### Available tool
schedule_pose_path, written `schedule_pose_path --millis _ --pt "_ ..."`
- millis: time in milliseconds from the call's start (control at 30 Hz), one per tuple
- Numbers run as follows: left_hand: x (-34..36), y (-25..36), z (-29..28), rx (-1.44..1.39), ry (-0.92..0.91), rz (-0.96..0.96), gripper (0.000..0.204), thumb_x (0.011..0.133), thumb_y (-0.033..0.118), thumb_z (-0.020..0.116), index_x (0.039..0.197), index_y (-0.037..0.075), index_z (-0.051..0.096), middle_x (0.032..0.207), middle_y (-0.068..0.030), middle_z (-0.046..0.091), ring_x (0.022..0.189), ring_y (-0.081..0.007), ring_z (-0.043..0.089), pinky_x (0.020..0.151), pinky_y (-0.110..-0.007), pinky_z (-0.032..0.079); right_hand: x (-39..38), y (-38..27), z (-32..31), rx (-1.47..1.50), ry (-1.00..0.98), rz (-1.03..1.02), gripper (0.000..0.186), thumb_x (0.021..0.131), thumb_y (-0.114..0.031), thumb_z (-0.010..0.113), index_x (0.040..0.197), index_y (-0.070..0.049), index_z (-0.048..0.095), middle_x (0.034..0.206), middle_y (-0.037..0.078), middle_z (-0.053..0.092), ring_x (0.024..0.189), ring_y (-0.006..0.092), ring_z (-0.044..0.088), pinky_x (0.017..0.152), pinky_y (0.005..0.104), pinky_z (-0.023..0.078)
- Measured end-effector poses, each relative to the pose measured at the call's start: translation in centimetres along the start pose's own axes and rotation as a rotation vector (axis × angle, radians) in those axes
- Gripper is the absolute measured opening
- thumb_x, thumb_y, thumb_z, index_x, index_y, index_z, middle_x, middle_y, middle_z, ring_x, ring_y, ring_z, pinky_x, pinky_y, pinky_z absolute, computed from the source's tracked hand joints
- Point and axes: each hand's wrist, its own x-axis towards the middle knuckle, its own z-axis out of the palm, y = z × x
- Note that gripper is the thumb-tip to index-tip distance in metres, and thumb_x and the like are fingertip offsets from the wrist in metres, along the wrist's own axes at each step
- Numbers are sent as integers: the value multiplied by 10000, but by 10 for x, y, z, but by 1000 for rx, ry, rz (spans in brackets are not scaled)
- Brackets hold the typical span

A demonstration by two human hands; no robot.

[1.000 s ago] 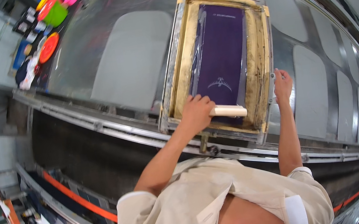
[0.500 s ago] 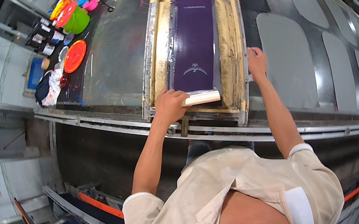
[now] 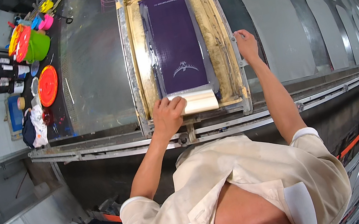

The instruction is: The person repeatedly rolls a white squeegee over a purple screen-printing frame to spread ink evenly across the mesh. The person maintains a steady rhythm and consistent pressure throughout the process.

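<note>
A screen-printing frame [image 3: 132, 67] lies flat on the long dark table, with a yellowish border around a purple mesh area [image 3: 174, 36]. Small pale lettering and a pale arched motif show in the purple. At the frame's near end, my left hand [image 3: 168, 115] grips the left part of a pale squeegee [image 3: 201, 101], whose blade rests on or just over the mesh; its lower edge is hidden. My right hand [image 3: 247, 45] curls its fingers round the frame's right side bar. What lies under the frame is hidden.
Rounded grey flat panels [image 3: 273, 28] lie in rows on the table to the right. On the far left stand a green bucket [image 3: 38, 45], a red-orange lid [image 3: 48, 85], black containers [image 3: 7, 77] and a stained white cloth [image 3: 38, 125]. A metal rail [image 3: 114, 148] runs along the near edge.
My view has turned, so the frame now appears straighter and further left. The squeegee has tipped, showing more of its broad face, still at the near end. Both hands keep their holds.
</note>
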Motion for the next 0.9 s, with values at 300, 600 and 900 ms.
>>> schedule_pose_path --millis 300,600,900 --pt "200 -148 40 114 137 97 355 678 -4 723 990 162 714 1016 6 739 829 -239 641 775 -401 457 52 -35 -12 -161 -341 -238 317 935 -327 706 1129 -77 734 1003 149 733 912 278 706 813 398 531" --pt "355 -237 31 -49 19 -23 303 703 196 902 962 90 788 889 -146 754 843 -359 718 783 -444 557 187 -188 76 -160 -477 -957 510 867 -370 781 1286 -102 668 1236 153 695 1235 342 608 1029 466 481" --pt "410 -259 29 -25 -246 -232 378 738 339 863 1039 123 787 904 -171 757 876 -375 723 806 -462 548 243 -215 159 -537 -606 -782 405 790 -359 794 1059 -57 762 1000 188 759 977 372 725 883 461 573"
